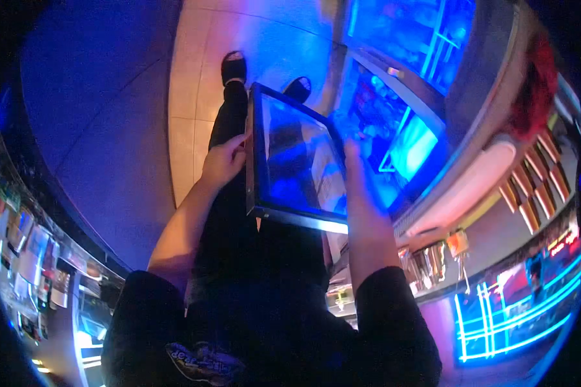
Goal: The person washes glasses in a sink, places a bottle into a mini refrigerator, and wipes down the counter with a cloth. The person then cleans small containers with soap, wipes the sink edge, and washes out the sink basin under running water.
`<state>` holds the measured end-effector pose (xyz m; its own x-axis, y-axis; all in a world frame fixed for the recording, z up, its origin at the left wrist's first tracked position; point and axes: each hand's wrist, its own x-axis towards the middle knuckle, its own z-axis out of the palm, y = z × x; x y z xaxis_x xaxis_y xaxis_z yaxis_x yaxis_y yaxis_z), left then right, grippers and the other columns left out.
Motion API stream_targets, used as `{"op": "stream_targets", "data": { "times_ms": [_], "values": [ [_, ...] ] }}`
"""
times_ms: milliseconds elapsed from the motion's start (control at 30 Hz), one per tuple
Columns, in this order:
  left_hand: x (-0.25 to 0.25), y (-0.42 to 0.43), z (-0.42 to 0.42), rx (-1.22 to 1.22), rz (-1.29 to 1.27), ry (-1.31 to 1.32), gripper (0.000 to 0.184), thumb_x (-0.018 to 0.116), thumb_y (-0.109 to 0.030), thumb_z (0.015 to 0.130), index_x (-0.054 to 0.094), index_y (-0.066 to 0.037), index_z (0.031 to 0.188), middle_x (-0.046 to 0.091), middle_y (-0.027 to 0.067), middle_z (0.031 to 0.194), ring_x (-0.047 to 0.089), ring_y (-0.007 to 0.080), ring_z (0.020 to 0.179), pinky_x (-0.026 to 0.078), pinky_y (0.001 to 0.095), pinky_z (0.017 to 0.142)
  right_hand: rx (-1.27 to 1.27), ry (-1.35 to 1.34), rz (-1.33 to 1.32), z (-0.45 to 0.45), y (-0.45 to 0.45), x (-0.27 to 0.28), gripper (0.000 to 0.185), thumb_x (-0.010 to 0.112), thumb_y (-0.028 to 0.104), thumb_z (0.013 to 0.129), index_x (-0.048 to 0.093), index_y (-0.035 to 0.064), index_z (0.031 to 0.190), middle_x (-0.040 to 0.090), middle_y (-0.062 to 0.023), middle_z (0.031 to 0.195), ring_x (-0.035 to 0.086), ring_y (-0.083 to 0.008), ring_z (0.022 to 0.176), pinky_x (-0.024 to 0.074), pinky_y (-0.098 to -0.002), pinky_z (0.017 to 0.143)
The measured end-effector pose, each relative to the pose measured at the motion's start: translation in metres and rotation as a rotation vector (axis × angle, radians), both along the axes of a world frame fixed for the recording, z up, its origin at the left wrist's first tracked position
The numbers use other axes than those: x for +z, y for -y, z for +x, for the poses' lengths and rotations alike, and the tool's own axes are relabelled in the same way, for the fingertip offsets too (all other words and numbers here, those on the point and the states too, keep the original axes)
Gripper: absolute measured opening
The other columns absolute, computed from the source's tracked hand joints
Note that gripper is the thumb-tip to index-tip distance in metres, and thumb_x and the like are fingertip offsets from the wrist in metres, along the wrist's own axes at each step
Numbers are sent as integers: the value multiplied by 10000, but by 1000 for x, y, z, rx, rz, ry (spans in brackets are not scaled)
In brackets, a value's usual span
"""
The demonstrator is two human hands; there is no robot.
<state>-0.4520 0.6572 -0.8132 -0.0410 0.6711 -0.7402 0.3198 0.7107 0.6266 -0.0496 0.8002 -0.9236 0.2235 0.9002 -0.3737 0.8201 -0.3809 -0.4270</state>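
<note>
Dark blue covers a broad, smooth surface point(97, 97) on the left, its edge curving down past the person's left arm. A black short-sleeved shirt point(271, 303) takes up the lower middle, with black trousers point(228, 119) beyond it. Pale tiled floor point(197, 90) runs between the surface and some blue-lit panes point(410, 39) on the right, pinkish in places and blue nearer the panes. Crowded shelves point(32, 258) bend along the lower left; what they hold is too small to tell. Pale blue neon bars point(484, 333) cross one another at the lower right.

The panel point(300, 158) is in front of the legs, above the floor, tilted, with a dark rim point(290, 218) around a shiny face that carries blue streaks. The left hand point(226, 160) grasps the rim at its left side, fingers bent in against it. The right hand point(353, 147) is at the panel's right side, blurred and washed in blue; whether its fingers are closed on the rim, I cannot tell.

Dark open-toed sandals point(234, 69) are on both feet, past the panel's far end. Smallest is a printed emblem point(203, 362) on the shirt, its lettering unreadable.
</note>
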Motion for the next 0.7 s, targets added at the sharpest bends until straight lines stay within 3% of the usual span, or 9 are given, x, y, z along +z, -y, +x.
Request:
{"op": "stream_targets", "data": {
  "times_ms": [67,133,233,267,400,700],
  "values": [
    [-10,5,7,39,27,3,630,611,-20,919,618,-200,1522,706,31,815,583,175,637,467,301,598,-19,21,-35,-1,-2,-29,242,776,218,910,650,67,1051,688,-110,915,642,-221,770,536,-347,707],
    [-12,6,11,41,20,-21,627,610,-16,919,621,-197,1519,704,30,813,582,171,637,465,295,598,-52,52,-64,29,6,-24,242,763,232,917,655,63,1053,693,-109,918,645,-229,772,538,-358,706],
    [-4,-1,12,9,41,-53,621,605,-2,917,631,-186,1510,698,27,807,578,159,640,459,280,596,-121,116,-97,12,5,-71,248,744,254,928,663,57,1056,701,-108,924,649,-241,773,541,-375,705],
    [-2,-3,11,10,39,-57,621,605,-2,917,631,-186,1510,698,27,807,578,159,640,459,280,596,-144,136,-103,45,0,-53,251,738,261,932,665,55,1056,703,-108,926,650,-245,774,542,-381,705],
    [3,-10,10,38,-9,-7,609,649,-71,906,638,-206,1500,776,83,912,651,243,660,503,331,607,-237,227,-113,70,-1,-63,270,713,290,946,675,47,1060,713,-107,934,655,-261,777,546,-403,703],
    [1,-7,17,91,48,-15,602,650,-50,909,643,-193,1494,784,86,944,664,244,673,516,335,618,-474,453,-140,85,0,-86,339,657,355,978,698,30,1067,736,-103,951,666,-297,782,556,-453,699]
  ]
}}
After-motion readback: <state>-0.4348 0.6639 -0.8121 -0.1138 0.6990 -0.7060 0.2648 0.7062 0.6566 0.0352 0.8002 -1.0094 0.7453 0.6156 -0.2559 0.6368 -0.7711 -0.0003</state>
